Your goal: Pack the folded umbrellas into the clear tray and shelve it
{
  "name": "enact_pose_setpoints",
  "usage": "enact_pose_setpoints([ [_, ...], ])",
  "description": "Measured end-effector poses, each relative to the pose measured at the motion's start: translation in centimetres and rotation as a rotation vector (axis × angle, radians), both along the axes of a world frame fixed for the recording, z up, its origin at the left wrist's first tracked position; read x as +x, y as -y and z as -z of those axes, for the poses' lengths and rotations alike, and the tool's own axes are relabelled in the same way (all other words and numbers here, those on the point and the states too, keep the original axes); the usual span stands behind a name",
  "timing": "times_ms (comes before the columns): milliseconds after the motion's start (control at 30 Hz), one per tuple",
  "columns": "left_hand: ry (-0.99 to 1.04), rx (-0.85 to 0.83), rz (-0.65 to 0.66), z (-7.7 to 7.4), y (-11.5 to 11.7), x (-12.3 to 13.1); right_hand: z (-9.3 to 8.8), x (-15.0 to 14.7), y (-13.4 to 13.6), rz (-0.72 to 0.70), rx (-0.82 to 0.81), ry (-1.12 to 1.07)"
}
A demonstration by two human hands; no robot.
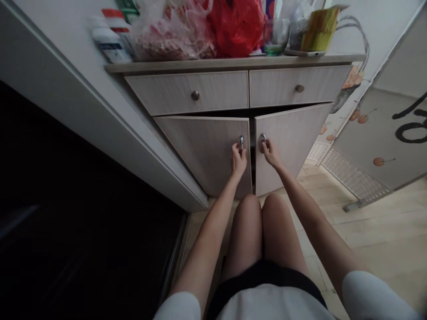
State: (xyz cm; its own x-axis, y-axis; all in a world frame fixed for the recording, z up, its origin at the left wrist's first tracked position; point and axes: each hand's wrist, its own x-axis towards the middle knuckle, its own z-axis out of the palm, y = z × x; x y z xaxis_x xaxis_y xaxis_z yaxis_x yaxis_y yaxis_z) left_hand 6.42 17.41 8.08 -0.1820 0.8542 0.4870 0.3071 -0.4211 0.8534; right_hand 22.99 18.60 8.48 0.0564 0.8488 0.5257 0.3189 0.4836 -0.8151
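Note:
I crouch before a pale wood cabinet (233, 63) with two drawers above two doors. My left hand (239, 160) is closed around the metal knob (241, 140) of the left door (203, 146). My right hand (270, 152) pinches the knob (263, 137) of the right door (293, 138). Both doors stand slightly ajar, with a dark gap between them and under the drawers. What is inside is hidden.
The cabinet top holds a red bag (236, 26), a clear plastic bag (170, 35), white bottles (108, 42), a glass (275, 35) and a yellow-green packet (320, 29). A dark doorway (66, 213) lies left. A panel with cherry prints (380, 138) leans right on the wooden floor (383, 231).

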Motion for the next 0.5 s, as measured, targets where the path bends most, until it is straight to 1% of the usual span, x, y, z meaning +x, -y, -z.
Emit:
enact_pose_setpoints([
  [133, 0.072, 0.111, -0.046, 2.2, 6.3, -3.4, 0.0, 3.0, 7.6, 0.098, 0.000, -0.078],
  [233, 0.159, 0.162, -0.114, 3.2, 11.2, -6.9, 0.0, 6.1, 13.1, 0.189, -0.003, -0.167],
  [300, 0.200, 0.196, -0.219, 3.6, 14.0, -9.6, 0.1, 8.6, 16.1, 0.274, 0.013, -0.213],
  [367, 0.219, 0.226, -0.370, 3.8, 16.1, -12.6, 0.5, 11.4, 18.3, 0.390, 0.043, -0.238],
  [433, 0.224, 0.250, -0.537, 3.8, 17.6, -15.7, 1.0, 14.3, 19.9, 0.511, 0.073, -0.240],
  [500, 0.242, 0.272, -0.675, 3.5, 18.6, -18.9, 1.5, 17.1, 20.8, 0.609, 0.099, -0.237],
])
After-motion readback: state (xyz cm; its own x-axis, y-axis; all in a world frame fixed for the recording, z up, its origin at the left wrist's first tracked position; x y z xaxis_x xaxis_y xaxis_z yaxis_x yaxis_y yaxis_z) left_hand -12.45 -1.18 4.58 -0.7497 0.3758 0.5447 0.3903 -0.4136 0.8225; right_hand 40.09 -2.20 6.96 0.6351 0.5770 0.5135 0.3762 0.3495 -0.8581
